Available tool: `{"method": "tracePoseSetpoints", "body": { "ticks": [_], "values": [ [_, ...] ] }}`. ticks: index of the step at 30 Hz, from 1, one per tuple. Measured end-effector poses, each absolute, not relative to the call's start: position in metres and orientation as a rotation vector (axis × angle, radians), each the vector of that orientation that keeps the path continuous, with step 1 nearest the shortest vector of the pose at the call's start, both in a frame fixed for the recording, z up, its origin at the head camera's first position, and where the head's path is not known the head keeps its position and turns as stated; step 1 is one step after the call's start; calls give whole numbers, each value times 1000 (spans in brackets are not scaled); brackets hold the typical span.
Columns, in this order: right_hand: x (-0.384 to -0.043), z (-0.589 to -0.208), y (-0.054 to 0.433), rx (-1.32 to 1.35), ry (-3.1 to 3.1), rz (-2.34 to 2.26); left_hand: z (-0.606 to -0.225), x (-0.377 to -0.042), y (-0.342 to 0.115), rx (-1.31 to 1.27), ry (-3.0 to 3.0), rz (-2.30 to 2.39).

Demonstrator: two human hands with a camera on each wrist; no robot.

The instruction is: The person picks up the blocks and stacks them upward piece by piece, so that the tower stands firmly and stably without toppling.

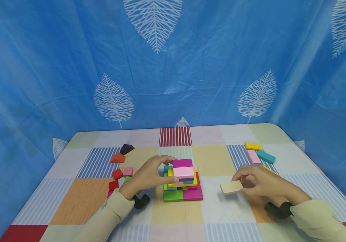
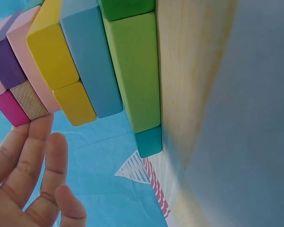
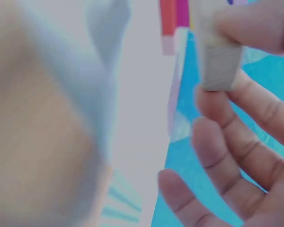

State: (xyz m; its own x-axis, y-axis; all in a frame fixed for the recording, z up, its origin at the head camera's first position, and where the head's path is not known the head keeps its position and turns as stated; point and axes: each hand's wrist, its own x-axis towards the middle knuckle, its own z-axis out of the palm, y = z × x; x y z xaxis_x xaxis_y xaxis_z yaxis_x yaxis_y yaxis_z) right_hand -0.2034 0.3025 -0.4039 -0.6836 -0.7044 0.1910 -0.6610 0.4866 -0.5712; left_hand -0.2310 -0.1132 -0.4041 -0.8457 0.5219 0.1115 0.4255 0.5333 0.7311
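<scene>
A tower of coloured wooden blocks stands mid-table, with green and magenta blocks at its base and a magenta block on top. My left hand holds the tower's upper part from the left, thumb at the front and fingers behind. In the left wrist view, fingertips touch the ends of a magenta block and a plain wood block. Right of the tower, my right hand pinches a flat plain wood block just above the cloth. The right wrist view shows that block between thumb and fingers.
Loose red blocks, a pink block, an orange piece and a black piece lie left. Yellow, pink and teal blocks lie right. A blue curtain hangs behind the table.
</scene>
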Motion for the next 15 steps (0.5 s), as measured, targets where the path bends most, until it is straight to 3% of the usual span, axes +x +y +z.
{"method": "tracePoseSetpoints", "body": {
  "ticks": [15],
  "values": [
    [-216, -388, 230, -1054, 2826, -1301, -409, -235, -115, 875, 2637, 1233]
  ]
}}
